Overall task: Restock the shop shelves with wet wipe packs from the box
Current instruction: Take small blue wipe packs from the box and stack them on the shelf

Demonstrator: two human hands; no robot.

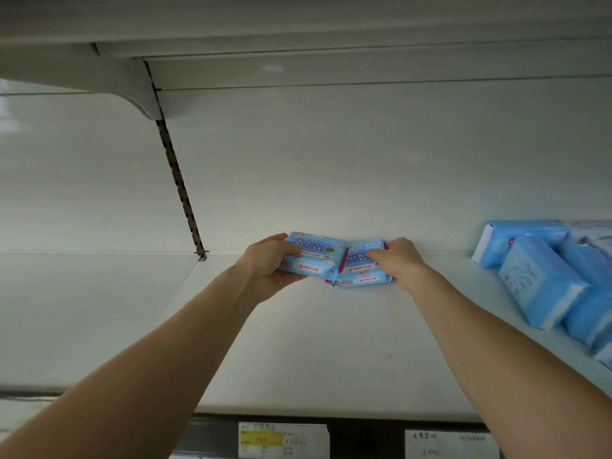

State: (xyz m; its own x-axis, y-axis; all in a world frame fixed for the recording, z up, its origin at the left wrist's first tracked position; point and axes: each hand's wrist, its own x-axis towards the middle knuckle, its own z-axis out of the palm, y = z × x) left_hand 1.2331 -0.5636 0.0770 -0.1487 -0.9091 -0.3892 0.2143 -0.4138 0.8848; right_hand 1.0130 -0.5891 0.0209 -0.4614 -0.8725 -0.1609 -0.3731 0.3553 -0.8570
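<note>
As I reached both arms to the rear of the white shelf [331,342], my left hand [265,265] had its fingers [288,249] curled round a blue wet wipe pack [314,256], thumb on top. My right hand [399,260] pinched a second pack [359,271], which touched the first edge to edge, close to the back panel [331,177]. Well apart on the right, larger blue packs [543,286] lay on the same shelf, and price labels [283,438] hung below its front edge.
</note>
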